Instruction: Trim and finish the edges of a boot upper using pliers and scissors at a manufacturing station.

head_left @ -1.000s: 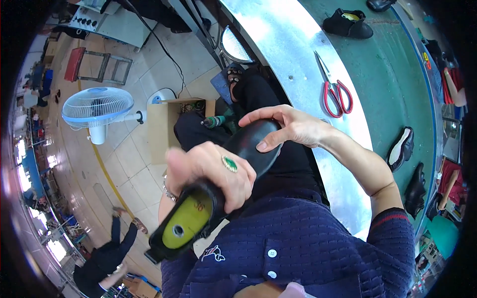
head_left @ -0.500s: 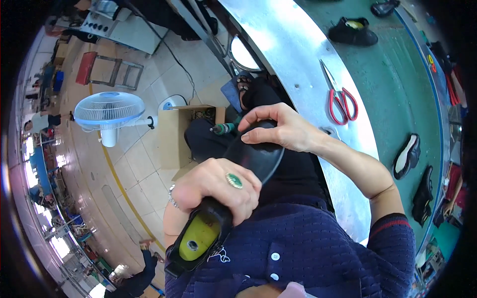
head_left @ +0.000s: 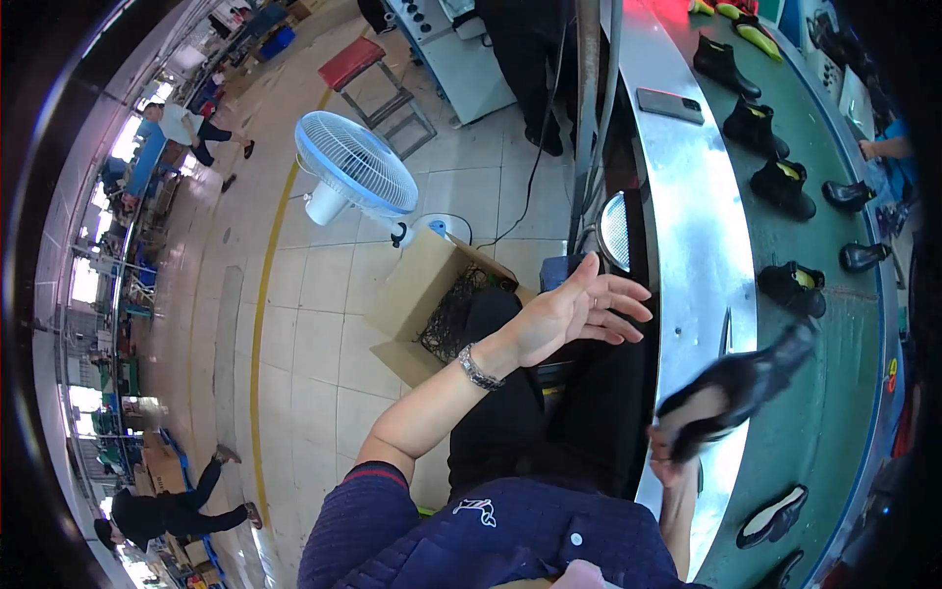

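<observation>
My right hand [head_left: 668, 463] grips a black shoe [head_left: 754, 381] at one end, its pale underside partly showing. The shoe is smeared by motion and reaches across the metal ledge [head_left: 692, 211] toward the green conveyor belt [head_left: 726, 172]. Whether it touches the belt I cannot tell. My left hand [head_left: 581, 312] is raised above my lap with fingers apart and nothing in it; a metal band circles that wrist. Behind the held shoe a thin part of the scissors [head_left: 727, 330] shows on the ledge; their handles are hidden.
Several black shoes [head_left: 782, 187] stand along the belt. A phone [head_left: 670, 105] lies on the ledge. Left of my legs is an open carton [head_left: 420, 285] with dark tangled scraps; beyond it stand a fan [head_left: 357, 163] and a red stool [head_left: 350, 63]. Other people are farther off.
The shoe has gone from my lap to the right, over the ledge, in my right hand. My left hand has let go of it and opened. The view has turned.
</observation>
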Demonstrator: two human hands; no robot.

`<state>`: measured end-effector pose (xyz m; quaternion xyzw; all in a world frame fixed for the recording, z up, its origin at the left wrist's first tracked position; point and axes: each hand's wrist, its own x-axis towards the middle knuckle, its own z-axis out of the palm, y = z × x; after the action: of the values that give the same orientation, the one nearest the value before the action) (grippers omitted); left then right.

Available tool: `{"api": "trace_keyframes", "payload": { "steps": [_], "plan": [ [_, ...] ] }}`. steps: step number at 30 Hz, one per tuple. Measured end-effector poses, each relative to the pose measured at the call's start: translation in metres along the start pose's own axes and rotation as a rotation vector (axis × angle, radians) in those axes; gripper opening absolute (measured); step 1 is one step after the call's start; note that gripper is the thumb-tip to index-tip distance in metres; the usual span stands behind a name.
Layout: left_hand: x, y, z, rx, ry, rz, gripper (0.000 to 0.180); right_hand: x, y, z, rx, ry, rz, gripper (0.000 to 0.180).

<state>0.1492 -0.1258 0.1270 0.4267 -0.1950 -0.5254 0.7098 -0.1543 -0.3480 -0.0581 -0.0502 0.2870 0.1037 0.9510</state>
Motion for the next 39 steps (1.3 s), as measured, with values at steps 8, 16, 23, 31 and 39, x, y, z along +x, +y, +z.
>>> {"api": "trace_keyframes", "payload": {
  "steps": [8,16,23,31,39],
  "plan": [
    [0.004,-0.024,-0.008,-0.066,-0.001,-0.066,0.075,-0.102,-0.136,-0.035,0.552,-0.139,-0.465,0.026],
    [0.004,-0.040,-0.017,-0.142,0.138,-0.103,0.066,-0.084,-0.223,-0.051,-0.027,-0.212,-0.934,0.054],
    [0.013,-0.036,-0.011,-0.094,0.164,-0.097,0.051,0.033,-0.248,0.134,-0.946,0.667,-1.264,0.050],
    [-0.027,-0.039,-0.016,-0.080,0.174,0.020,0.044,0.086,-0.276,0.126,-1.228,0.749,-1.074,0.043],
    [-0.043,-0.053,-0.002,0.134,0.189,0.074,0.046,-0.022,-0.289,0.140,-1.297,0.589,-1.252,0.039]
  ]
}}
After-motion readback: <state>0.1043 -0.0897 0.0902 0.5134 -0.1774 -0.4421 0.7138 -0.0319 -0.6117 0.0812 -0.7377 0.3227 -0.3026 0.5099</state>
